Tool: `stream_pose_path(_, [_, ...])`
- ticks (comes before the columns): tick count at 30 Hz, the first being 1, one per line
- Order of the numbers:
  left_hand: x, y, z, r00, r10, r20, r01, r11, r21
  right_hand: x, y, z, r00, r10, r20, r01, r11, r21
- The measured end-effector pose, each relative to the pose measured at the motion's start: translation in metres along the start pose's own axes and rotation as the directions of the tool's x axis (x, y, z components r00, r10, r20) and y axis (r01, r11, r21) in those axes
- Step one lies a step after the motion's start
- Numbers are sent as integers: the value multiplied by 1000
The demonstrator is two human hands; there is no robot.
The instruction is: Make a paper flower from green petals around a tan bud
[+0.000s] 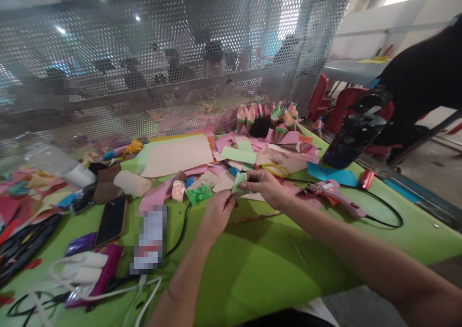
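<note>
**Holding a pale green paper piece (238, 182) between both hands**

The right hand (265, 186) pinched the piece's upper end, thumb against fingers. The left hand (216, 214), at 7 o'clock from the piece, pinched its lower end. The piece was held above the table (245, 274), at the centre of the work area.

Status: the piece appeared unfinished, being in hand and not yet set down. Its folds were too small to resolve. At 1 o'clock, a cluster of swirl-topped cones (276, 113) stood grouped and looked complete; how many others were left to make could not be determined.

Materials, near to far:
- At 5 o'clock, a thin brown stick (257, 217) lay on the smooth, matte green surface.
- At 9 o'clock, a crinkled, glossy green packet (198, 194) lay just beside other scraps.
- Between 2 and 3 o'clock lay scissors with rounded yellow handles (274, 169).
- At 12 o'clock, a flat pale green strip (238, 155) lay over pink paper.
- At 10 o'clock, a broad cream sheet (176, 156) lay flat.
- At 3 o'clock lay a pink, corded, glue-gun-shaped tool (335, 197).
- At 11 o'clock, behind everything, rose a perforated metal panel (180, 29).
</note>
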State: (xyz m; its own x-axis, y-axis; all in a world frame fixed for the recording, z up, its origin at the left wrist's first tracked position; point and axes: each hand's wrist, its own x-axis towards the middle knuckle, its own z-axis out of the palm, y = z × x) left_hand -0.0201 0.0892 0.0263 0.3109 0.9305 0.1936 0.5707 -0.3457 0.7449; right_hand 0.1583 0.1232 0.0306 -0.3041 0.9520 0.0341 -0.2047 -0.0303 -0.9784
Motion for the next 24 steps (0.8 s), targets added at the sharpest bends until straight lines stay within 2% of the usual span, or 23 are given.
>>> stream_pose_path(4, [1,-1,0,999,2,-34,-1,1000,27,0,-1,1,1000,-22,-21,22,999,-38])
stream_pose_path(9, [2,-2,2,999,46,-21,-46,999,18,1,3,-3,984,-74,-159,54,990,-129])
stream_pose_path(16, [4,-3,3,1000,15,-4,-16,994,-110,2,3,-4,990,-47,-135,35,995,-90])
stream_pose_path(24, [6,-9,5,1000,27,2,-27,997,-76,2,-1,-4,988,-46,-147,27,991,-128])
